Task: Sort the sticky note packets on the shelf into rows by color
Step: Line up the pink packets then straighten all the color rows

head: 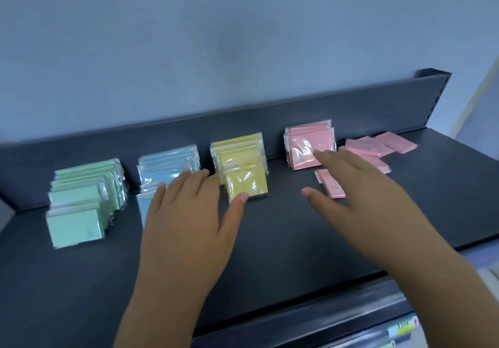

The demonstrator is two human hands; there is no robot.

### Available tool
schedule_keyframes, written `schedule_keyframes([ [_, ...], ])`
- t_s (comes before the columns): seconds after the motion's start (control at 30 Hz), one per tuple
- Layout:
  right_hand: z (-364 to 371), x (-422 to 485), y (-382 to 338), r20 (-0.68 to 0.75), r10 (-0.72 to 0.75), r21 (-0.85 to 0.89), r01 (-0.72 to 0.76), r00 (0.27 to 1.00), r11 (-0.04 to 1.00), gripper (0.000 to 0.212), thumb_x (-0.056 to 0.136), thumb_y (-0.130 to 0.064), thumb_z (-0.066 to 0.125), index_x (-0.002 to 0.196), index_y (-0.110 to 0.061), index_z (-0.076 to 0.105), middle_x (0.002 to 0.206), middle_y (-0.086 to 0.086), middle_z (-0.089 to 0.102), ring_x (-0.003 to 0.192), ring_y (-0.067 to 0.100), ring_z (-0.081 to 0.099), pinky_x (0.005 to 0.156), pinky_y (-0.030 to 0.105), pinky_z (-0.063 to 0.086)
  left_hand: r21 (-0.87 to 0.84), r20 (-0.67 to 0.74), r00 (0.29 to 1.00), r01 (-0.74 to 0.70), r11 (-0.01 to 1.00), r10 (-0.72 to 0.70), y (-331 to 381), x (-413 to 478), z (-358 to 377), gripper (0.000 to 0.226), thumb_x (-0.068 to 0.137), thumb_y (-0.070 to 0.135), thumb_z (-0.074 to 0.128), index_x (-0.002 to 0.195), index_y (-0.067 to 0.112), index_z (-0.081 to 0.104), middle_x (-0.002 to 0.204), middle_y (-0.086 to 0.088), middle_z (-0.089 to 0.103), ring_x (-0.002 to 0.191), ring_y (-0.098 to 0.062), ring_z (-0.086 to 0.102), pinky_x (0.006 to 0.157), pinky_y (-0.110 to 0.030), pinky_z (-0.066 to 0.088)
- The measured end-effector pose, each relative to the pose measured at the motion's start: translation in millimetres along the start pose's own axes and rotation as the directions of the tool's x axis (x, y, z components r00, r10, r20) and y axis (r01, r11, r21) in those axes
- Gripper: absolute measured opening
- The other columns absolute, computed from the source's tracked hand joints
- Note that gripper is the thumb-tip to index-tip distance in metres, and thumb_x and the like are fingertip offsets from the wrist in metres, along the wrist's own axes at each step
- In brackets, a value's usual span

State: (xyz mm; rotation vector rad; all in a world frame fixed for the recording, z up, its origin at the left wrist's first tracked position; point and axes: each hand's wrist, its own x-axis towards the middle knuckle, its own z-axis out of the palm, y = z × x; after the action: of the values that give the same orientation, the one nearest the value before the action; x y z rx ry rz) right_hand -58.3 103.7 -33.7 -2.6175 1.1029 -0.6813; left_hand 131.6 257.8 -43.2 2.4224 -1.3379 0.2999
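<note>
Glossy plastic-wrapped square packets line the matte dark shelf.

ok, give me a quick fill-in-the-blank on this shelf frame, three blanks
1. The leftmost row holds ____ packets.
2. The loose packets lying flat at far right are ____.
3. The left hand has its thumb against the front packet of the ____ row.
Missing: green; pink; yellow.
</note>
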Motion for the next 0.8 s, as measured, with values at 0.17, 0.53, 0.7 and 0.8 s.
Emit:
schedule_keyframes([
  [0.17,7.8,-2.1,-23.3,0.036,-0.042,-0.019,0.043,0.998,0.999,0.07,0.093,-0.063,0.049,0.157,-0.039,0.032,0.163,-0.019,0.031,0.153,0.004,0.019,0.116,0.029,0.029,-0.012,-0.004,0.999,0.054,0.998,-0.054,-25.6,-4.3,-8.1,0.068,0.098,0.065,0.03,0.129,0.016,0.066,0.133,-0.001,0.065,0.134,-0.028,0.052,0.111,-0.054,0.043],
  [0.53,33.5,-6.8,-93.9,0.034,-0.045,-0.022,0.046,0.998,0.999,0.069,0.095,-0.061,0.053,0.157,-0.036,0.034,0.163,-0.015,0.032,0.152,0.006,0.024,0.116,0.027,0.026,-0.124,0.012,1.0,0.014,0.992,-0.012,-116.1,-24.7,-30.2,0.071,0.095,0.066,0.03,0.136,0.017,0.062,0.14,0.002,0.06,0.136,-0.02,0.048,0.114,-0.041,0.039],
  [0.7,45.2,-12.2,-113.7,-0.014,0.024,-0.002,-0.024,1.0,1.0,0.067,0.094,-0.059,0.055,0.154,-0.035,0.04,0.158,-0.014,0.041,0.147,0.01,0.034,0.111,0.03,0.033,-0.209,0.012,1.0,0.001,0.978,0.001,-152.3,-36.3,-32.9,0.071,0.094,0.07,0.031,0.137,0.022,0.06,0.14,0.009,0.057,0.135,-0.011,0.043,0.108,-0.026,0.033],
  [0.8,49.8,-15.7,-118.5,-0.011,0.045,-0.013,-0.045,0.999,0.999,0.065,0.093,-0.058,0.056,0.152,-0.035,0.042,0.154,-0.013,0.046,0.145,0.012,0.038,0.106,0.031,0.036,-0.288,0.053,0.998,-0.006,0.958,0.022,-152.9,-39.0,-29.4,0.062,0.096,0.065,0.038,0.139,0.025,0.057,0.143,0.013,0.053,0.135,-0.004,0.038,0.104,-0.019,0.026],
])
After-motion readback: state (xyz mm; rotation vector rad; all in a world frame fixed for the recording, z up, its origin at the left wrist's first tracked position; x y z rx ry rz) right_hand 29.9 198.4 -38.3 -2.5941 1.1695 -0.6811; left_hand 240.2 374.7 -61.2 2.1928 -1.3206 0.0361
